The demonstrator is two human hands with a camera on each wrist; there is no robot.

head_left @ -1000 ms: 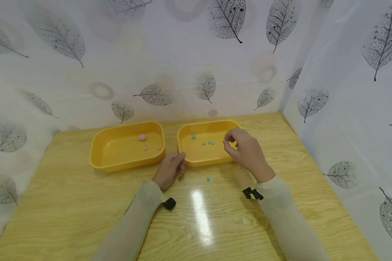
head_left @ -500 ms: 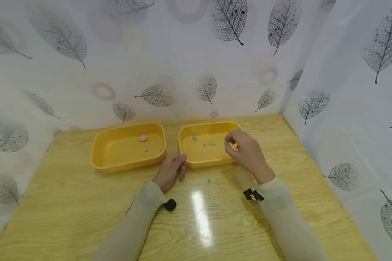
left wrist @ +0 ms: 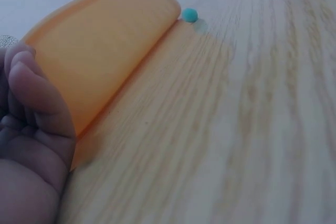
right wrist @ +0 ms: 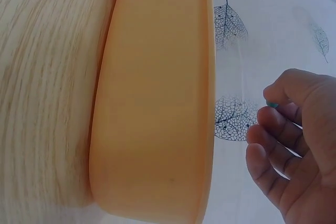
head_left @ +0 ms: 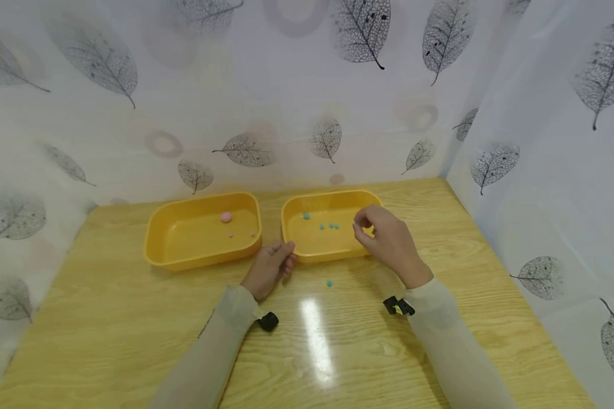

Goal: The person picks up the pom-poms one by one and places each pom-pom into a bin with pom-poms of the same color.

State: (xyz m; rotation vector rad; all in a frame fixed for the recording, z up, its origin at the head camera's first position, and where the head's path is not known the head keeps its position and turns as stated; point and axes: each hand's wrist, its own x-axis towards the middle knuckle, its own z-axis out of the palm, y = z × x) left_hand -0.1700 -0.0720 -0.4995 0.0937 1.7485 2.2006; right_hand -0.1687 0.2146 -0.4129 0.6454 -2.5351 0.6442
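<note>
My right hand (head_left: 389, 241) hangs over the right end of a yellow plastic tray (head_left: 332, 257). Thumb and forefinger pinch a small teal ball (right wrist: 271, 104), mostly covered by the fingertips; the other fingers curl loosely. At the tray's near left corner my left hand (head_left: 267, 267) holds the rim, thumb on top and fingers curled below. Inside the tray lie several teal balls, among them a larger one (head_left: 306, 216) toward the back left. Another teal ball (left wrist: 190, 15) rests on the tabletop just in front of the tray.
To the left stands a second yellow tray (head_left: 199, 262) with a larger pink ball (head_left: 226, 217) and two tiny pink ones. Both trays sit on a wood-grain table (head_left: 112, 318). A leaf-printed white curtain (head_left: 281, 85) hangs behind and along the sides.
The view has shifted slightly. Both hands keep their places at the right tray, and the balls lie as before.
</note>
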